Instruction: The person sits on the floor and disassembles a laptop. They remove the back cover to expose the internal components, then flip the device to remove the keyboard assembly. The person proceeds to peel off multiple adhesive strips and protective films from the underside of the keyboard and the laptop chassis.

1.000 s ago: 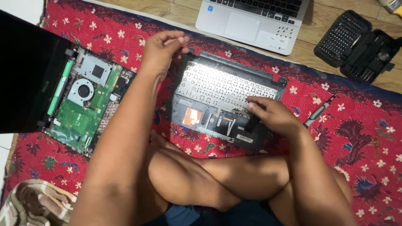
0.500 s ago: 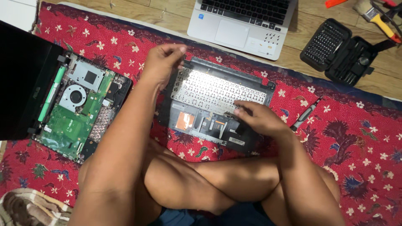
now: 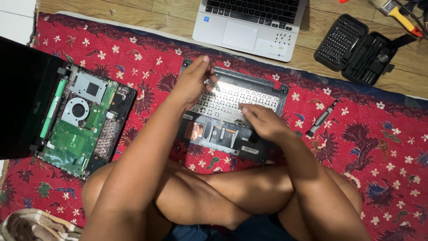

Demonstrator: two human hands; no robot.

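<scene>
A dark laptop top case (image 3: pixel 267 87) lies upside down on the red cloth in front of my crossed legs, showing the silvery back of its keyboard (image 3: pixel 232 99). My left hand (image 3: pixel 194 82) rests on its upper left part, fingers pinched at the keyboard's corner. On the keyboard's lower right part lies my right hand (image 3: pixel 263 121), fingers flat and pressing. Neither hand lifts anything clear of the case.
An opened laptop base (image 3: pixel 82 120) with green board and fan lies at the left, its black screen beside it. A silver laptop (image 3: pixel 254 27) stands beyond. A black bit set case (image 3: pixel 354 49), a screwdriver (image 3: pixel 322 117) and a yellow-handled brush (image 3: pixel 397 11) lie right.
My left hand has slid from the case's top edge down onto the keyboard corner. My right hand has moved up and left onto the keyboard back. The view shifted down.
</scene>
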